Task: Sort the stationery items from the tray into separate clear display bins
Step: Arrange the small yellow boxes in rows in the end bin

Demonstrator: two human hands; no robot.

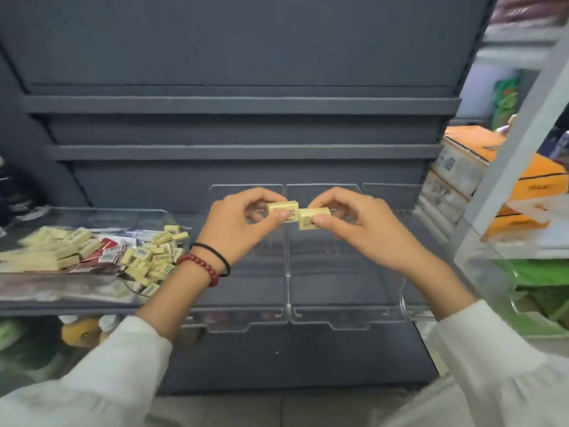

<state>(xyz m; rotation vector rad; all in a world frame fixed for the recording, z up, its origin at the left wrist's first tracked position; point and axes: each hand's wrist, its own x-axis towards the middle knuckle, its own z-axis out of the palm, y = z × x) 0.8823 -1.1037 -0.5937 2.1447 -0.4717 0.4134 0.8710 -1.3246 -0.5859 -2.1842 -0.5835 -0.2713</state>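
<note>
A person in white sleeves stands at a grey shop shelf [240,101], holding two small yellow packets over a pair of clear display bins. The left hand [243,223], with a red bead bracelet [200,266] and a black hair tie [215,251] at the wrist, pinches the left packet [280,206] between thumb and fingertips. The right hand [357,226] pinches the right packet [308,214] the same way. The two packets meet end to end above the divider between the left bin [240,315] and the right bin [345,315], probably so they can be squared up and compared before going in as a neat pair. They are likely erasers, though the print is too blurred to read. No packets can be seen in either bin. The clear tray [123,212] sits just left of the bins on the same shelf, within easy reach, and holds a loose pile of matching packets [147,260] among red-and-white wrappers [107,251]. By the look of it, the sorting has barely begun.
</note>
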